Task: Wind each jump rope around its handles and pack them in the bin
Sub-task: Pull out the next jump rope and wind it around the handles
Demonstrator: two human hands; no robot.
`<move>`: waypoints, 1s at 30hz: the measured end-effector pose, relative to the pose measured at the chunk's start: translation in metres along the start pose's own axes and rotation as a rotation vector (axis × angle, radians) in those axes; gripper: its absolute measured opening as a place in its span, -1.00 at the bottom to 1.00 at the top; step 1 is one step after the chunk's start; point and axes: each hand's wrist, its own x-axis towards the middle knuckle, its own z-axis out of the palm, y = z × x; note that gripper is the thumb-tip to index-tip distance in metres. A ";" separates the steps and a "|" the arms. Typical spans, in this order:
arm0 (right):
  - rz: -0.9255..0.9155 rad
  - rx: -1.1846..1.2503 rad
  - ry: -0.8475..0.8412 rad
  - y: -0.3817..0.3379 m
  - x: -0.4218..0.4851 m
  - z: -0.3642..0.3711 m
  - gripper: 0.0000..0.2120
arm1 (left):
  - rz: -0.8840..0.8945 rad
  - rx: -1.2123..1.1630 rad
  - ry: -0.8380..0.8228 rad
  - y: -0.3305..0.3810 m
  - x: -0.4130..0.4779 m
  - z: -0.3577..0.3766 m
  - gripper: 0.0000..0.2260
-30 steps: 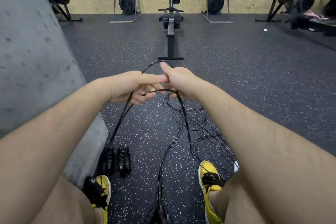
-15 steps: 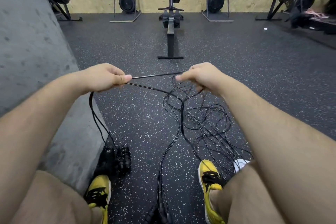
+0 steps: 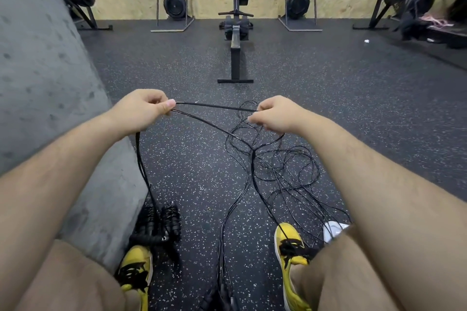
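1. Compared with half a second ago, your hands are a little farther apart, and the stretch of black cord between them is longer and more straight. One second ago both hands were touching each other.
2. Your left hand [image 3: 141, 111] pinches the jump rope [image 3: 214, 106] between the thumb and the curled fingers. Two strands leave this pinch to the right.
3. Your right hand [image 3: 274, 115] holds the upper strand with curled fingers. The lower strand passes under this hand and goes down into the tangle.
4. From under your left hand a length of cord hangs down to the wound rope handles [image 3: 161, 222] on the floor. Compared with half a second ago, these handles are at the same place, beside the grey concrete block [image 3: 50, 98].
5. The tangle of loose ropes [image 3: 283, 166] lies on the speckled rubber floor [image 3: 197, 166], in front of your right yellow shoe [image 3: 290, 247]. The cords are thin, black and glossy, and many loops cross one another.
6. Several strands run together from the tangle toward you, to dark handles [image 3: 219, 298] at the bottom edge, between your feet.
7. A rowing machine [image 3: 236, 33] stands farther away, in the middle.
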 end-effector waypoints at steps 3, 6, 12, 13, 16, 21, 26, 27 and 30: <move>0.025 0.034 -0.106 0.004 0.000 0.011 -0.83 | 0.014 -0.169 -0.091 0.005 -0.005 0.010 -0.77; 0.025 -0.029 -0.082 -0.001 0.003 0.019 -0.46 | 0.055 -0.210 -0.122 0.018 -0.006 0.022 -0.77; 0.085 -0.013 -0.153 -0.007 0.004 0.028 -0.44 | 0.080 -0.342 -0.054 0.023 -0.001 0.016 -0.79; 0.087 -0.082 -0.229 -0.007 0.003 0.032 -0.43 | 0.088 -0.371 -0.054 0.023 -0.002 0.015 -0.80; 0.049 -0.117 -0.374 -0.005 0.005 0.047 -0.30 | 0.108 -0.414 -0.069 0.028 -0.005 0.014 -0.76; -0.062 0.135 -0.425 -0.011 0.006 0.048 -0.78 | 0.088 -0.426 -0.042 0.031 -0.008 0.008 -0.81; -0.128 0.255 -0.383 -0.031 0.006 0.048 -0.70 | 0.074 -0.269 -0.215 0.038 -0.013 0.020 -0.71; -0.124 0.304 -0.392 -0.036 0.006 0.048 -0.69 | 0.085 -0.236 -0.260 0.040 -0.014 0.024 -0.70; -0.103 0.394 -0.386 -0.041 0.003 0.045 -0.63 | 0.104 -0.119 -0.308 0.039 -0.011 0.028 -0.66</move>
